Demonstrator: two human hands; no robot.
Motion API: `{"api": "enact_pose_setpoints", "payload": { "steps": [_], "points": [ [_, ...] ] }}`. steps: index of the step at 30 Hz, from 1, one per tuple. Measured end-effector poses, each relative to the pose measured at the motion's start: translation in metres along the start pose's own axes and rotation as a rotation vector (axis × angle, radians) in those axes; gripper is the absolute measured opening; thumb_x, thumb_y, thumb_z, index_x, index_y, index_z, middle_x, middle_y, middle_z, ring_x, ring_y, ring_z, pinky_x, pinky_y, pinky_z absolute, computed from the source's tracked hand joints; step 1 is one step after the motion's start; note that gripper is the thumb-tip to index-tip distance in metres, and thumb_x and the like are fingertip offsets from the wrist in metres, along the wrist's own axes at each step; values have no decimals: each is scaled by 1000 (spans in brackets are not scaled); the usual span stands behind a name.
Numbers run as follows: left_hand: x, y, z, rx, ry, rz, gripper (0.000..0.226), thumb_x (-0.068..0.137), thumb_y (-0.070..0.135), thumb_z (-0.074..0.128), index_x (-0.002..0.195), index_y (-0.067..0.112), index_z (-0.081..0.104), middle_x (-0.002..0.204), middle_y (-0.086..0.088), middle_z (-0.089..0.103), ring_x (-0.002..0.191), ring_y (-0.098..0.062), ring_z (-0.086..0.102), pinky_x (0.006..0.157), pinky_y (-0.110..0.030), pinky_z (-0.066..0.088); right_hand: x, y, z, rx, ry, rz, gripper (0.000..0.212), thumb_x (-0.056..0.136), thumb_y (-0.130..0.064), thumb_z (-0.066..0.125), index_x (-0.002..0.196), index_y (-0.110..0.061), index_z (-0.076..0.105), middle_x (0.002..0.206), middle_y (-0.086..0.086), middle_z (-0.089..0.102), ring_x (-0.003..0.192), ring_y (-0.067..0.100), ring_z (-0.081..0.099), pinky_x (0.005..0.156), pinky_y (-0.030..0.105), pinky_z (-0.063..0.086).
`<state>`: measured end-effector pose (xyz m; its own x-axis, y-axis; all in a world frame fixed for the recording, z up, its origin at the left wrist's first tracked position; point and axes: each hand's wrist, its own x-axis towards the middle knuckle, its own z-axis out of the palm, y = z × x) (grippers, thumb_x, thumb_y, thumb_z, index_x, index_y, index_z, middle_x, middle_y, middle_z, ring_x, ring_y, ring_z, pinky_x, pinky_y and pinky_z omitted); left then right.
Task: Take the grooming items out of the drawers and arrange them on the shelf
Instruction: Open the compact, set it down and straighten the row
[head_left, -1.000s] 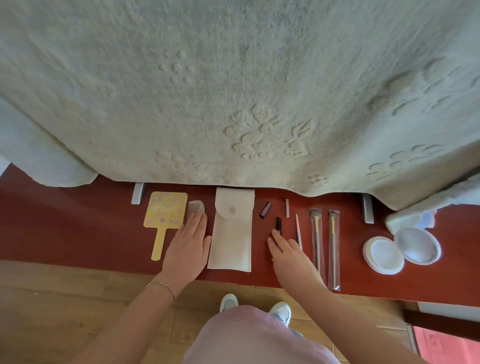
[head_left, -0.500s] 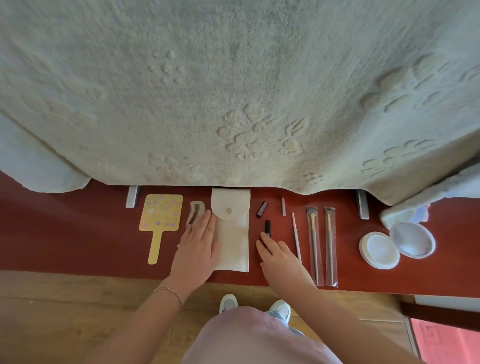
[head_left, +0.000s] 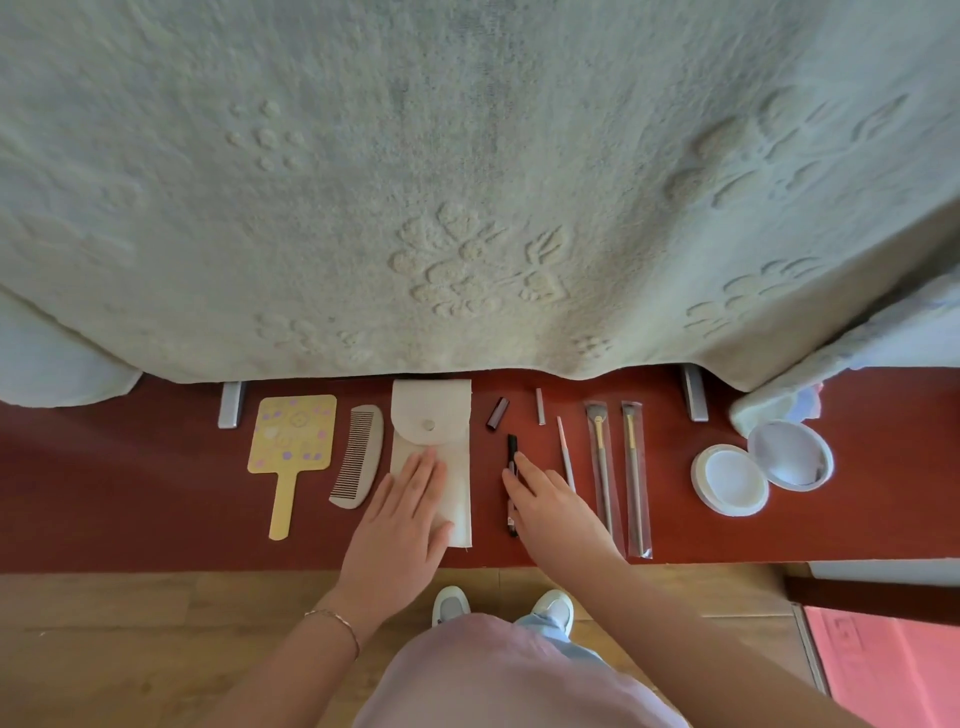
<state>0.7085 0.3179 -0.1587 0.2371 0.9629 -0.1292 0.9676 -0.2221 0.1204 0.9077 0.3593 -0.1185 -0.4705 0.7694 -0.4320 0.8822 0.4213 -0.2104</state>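
Grooming items lie in a neat row on the red shelf (head_left: 130, 493). Left hand (head_left: 402, 525) rests flat, fingers spread, on the white pouch (head_left: 431, 415); right hand (head_left: 550, 504) loosely touches the black pen (head_left: 512, 452), likely straightening both.

My left hand (head_left: 402, 525) slid off the comb (head_left: 358, 457) onto the pouch (head_left: 434, 415), while my right hand (head_left: 550, 506) uncovered the black pen (head_left: 511, 452).
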Motion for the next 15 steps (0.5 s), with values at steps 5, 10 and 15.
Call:
{"api": "enact_pose_setpoints", "payload": {
  "steps": [5, 10, 15],
  "points": [
    [-1, 5, -2, 3, 19, -12, 62, 89, 39, 30, 144, 9, 22, 151, -9, 28, 139, -23, 25, 110, -41, 18, 0, -1, -1, 19, 4, -7, 66, 95, -14, 50, 149, -16, 12, 158, 7, 7, 140, 27, 21, 113, 36, 26],
    [1, 14, -4, 30, 54, 13, 55, 96, 36, 17, 144, 9, 21, 151, -10, 27, 139, -25, 25, 111, -39, 12, -2, -4, 2, 33, 20, -13, 66, 95, -12, 50, 149, -16, 12, 158, 6, 5, 138, 24, 24, 110, 34, 30],
    [26, 28, -22, 5, 122, 79, 51, 91, 27, 36, 139, 10, 41, 149, -8, 34, 138, -25, 30, 108, -46, 34, 0, -3, 6, 23, 35, -26, 61, 97, -16, 48, 148, -17, 14, 158, 7, 6, 139, 25, 24, 112, 35, 26]
  ]
}}
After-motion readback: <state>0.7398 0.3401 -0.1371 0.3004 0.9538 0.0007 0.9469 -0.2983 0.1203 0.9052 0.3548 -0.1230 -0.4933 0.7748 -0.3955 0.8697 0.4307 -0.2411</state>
